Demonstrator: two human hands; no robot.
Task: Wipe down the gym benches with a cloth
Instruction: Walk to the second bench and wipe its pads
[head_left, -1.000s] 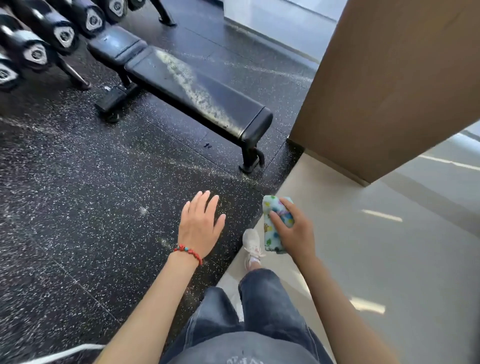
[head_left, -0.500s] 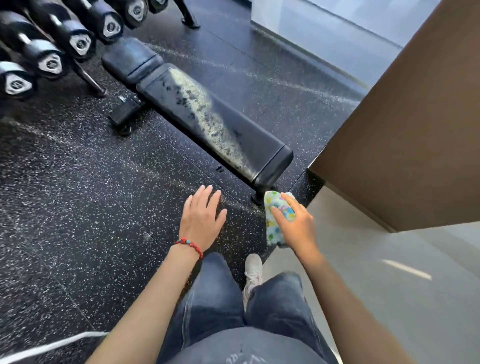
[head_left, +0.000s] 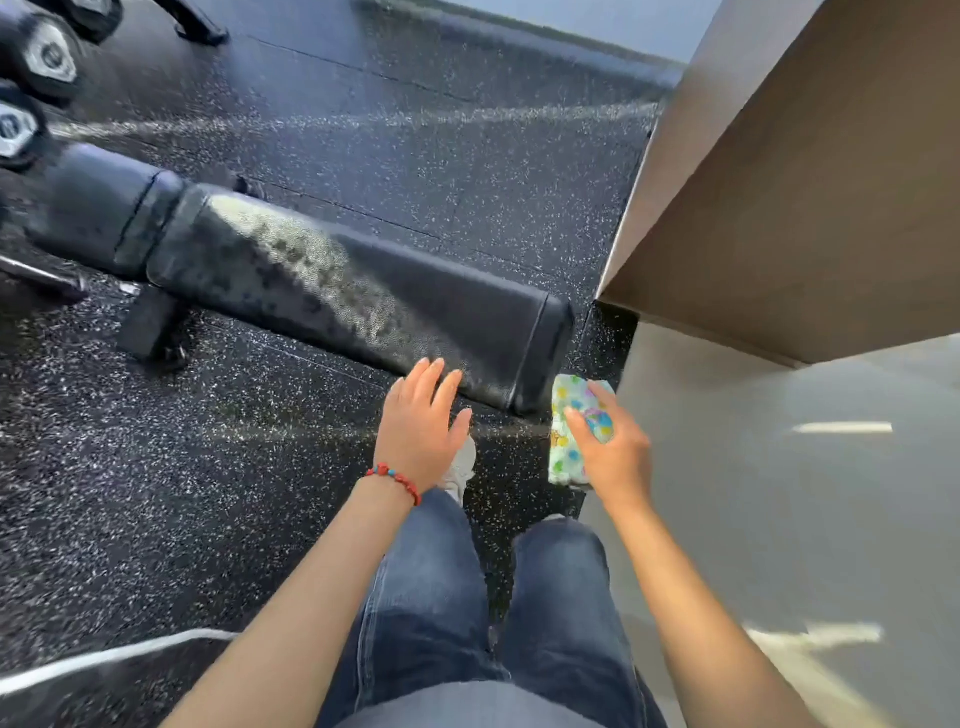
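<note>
A black padded gym bench (head_left: 322, 280) stretches from the upper left to the centre, with a pale sunlit sheen along its pad. My right hand (head_left: 613, 452) grips a folded cloth (head_left: 569, 431) printed with coloured dots, just off the bench's near end. My left hand (head_left: 421, 426) hovers with straight fingers over the near corner of the pad; I cannot tell whether the fingertips touch it. A red bead bracelet sits on that wrist.
Dumbbells (head_left: 31, 78) on a rack fill the upper left. A tan wall or pillar (head_left: 805, 197) stands at the right, right by the bench end. Speckled black rubber floor (head_left: 208, 467) meets smooth grey floor (head_left: 779, 493). My jeans and a white shoe (head_left: 460, 473) are below.
I have walked closer: the bench now lies right under my hands. Both hands kept their pose, the right one still holding the cloth. The view is a little blurred from motion.
</note>
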